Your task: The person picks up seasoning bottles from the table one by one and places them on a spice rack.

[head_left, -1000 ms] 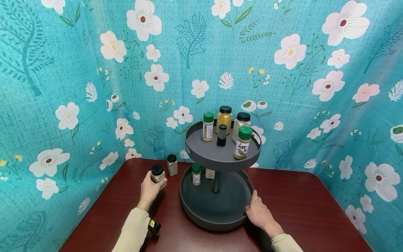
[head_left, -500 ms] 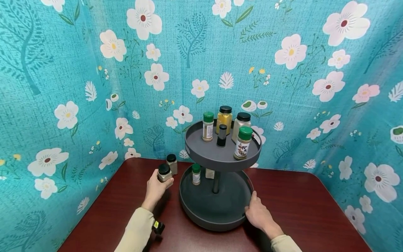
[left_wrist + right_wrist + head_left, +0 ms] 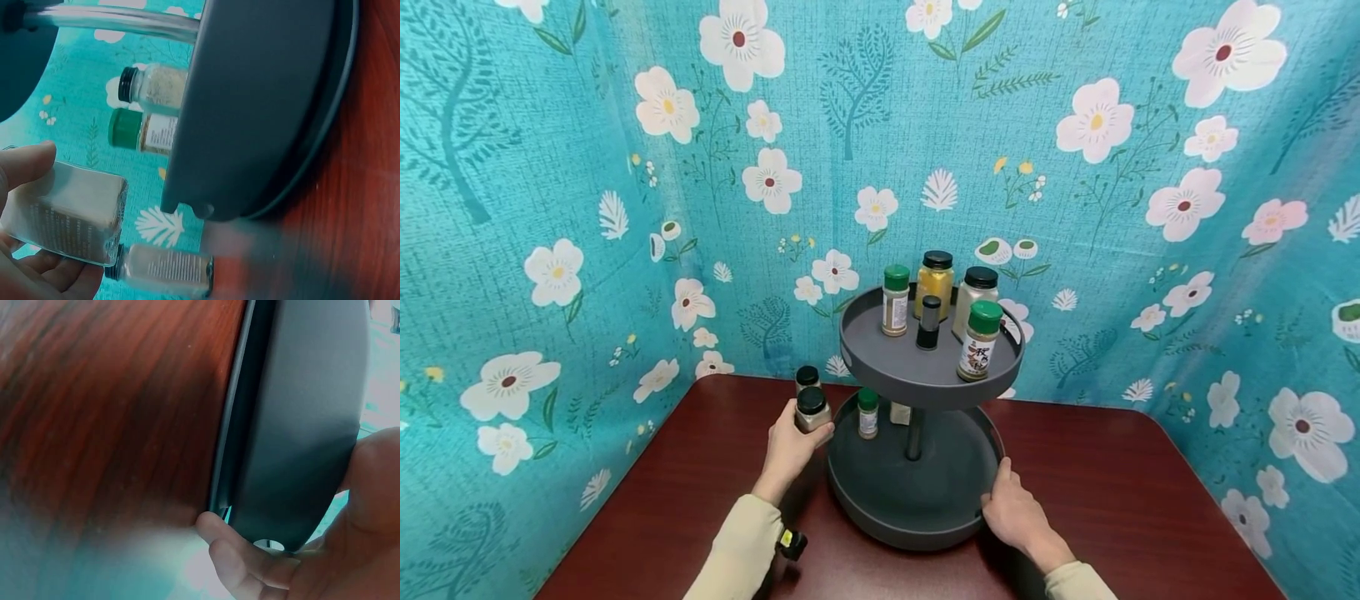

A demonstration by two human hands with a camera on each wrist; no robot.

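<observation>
My left hand (image 3: 793, 446) grips a clear spice jar (image 3: 812, 414) with a black lid, just left of the lower tier of a dark grey two-tier round rack (image 3: 917, 531). In the left wrist view the jar (image 3: 69, 212), filled with pale powder, lies between thumb and fingers. A second black-lidded jar (image 3: 165, 270) stands on the table behind it, partly covered in the head view. At the lower tier's right side my right hand (image 3: 1018, 508) holds the rim. Its thumb and fingers (image 3: 231, 562) sit on either side of the tier wall in the right wrist view.
On the upper tier (image 3: 880, 367) stand several spice bottles, among them a yellow jar (image 3: 934, 287) and a green-capped bottle (image 3: 977, 346). The lower tier carries a green-capped bottle (image 3: 868, 417) and a pale jar (image 3: 900, 413). A floral curtain (image 3: 850, 167) backs the dark red table (image 3: 1097, 467).
My left hand has carried the jar rightward, closer to the rack, and it now overlaps the jar standing behind. My right hand has stayed on the rim, and the rack stands as before.
</observation>
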